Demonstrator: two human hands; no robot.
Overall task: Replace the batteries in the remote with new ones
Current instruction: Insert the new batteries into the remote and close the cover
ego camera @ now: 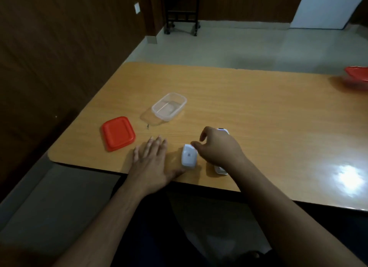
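A white remote point(221, 169) lies on the wooden table point(258, 111) near its front edge, mostly hidden under my right hand point(217, 149); only its two ends show. A white battery cover point(188, 156) lies just left of it. My right hand hovers over the remote with loosely curled fingers, thumb raised, and its index fingertip sits at the cover's far corner. My left hand point(152, 163) rests flat on the table left of the cover, fingers straight. No batteries are visible.
A clear plastic container point(169, 107) stands open beyond the hands, its red lid point(117, 133) lying to the left. Another red-lidded container point(357, 75) sits at the far right edge. The table's left corner and front edge are close to my left hand.
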